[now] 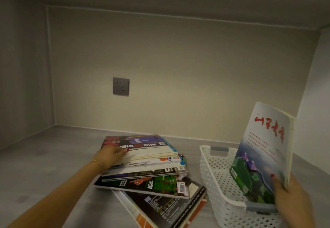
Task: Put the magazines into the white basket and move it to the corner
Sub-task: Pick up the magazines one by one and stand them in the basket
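Note:
A loose stack of several magazines point(148, 167) lies on the grey surface, fanned out towards the front. My left hand point(111, 157) grips the left edge of the top magazines, fingers curled over the pages. The white perforated basket point(214, 177) stands to the right of the stack. My right hand point(289, 197) holds a pale magazine with red lettering point(264, 149) by its lower right corner. That magazine stands upright with its lower end inside the basket.
The grey surface point(53, 156) runs back to a beige wall with a dark power socket point(120, 86). A left side wall meets it in a corner point(54, 124), and a white wall stands close on the right point(314, 102). A shelf runs overhead.

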